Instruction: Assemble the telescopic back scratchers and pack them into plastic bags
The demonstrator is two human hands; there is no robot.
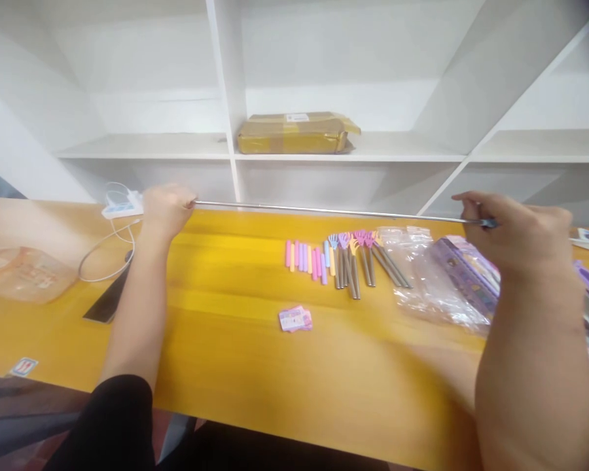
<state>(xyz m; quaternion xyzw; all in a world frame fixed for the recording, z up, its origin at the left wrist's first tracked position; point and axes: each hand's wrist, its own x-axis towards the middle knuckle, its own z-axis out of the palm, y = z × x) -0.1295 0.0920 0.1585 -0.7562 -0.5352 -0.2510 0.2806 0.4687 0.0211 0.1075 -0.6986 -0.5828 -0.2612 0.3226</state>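
Note:
A thin silvery metal rod (304, 209), stepped like a telescopic tube, is stretched level above the back of the table. At one end, my left hand (167, 208) is closed around it in a fist. My right hand (513, 229) grips the other end, where a small dark grey piece shows by the fingers. Below the rod lie several small claw-shaped heads on metal shafts, like back scratchers (354, 261), in blue, purple, pink and yellow. A row of pastel sleeves (304, 257) lies to their left. Nearer me is a small pile of printed cards (294, 319).
Clear plastic bags (417, 275) and a purple printed package (464, 275) lie at the right of the yellow table (235, 366). At left are a power strip (121, 208), a dark flat object (108, 297) and an orange bag (27, 275). A taped parcel (297, 134) sits on the shelf.

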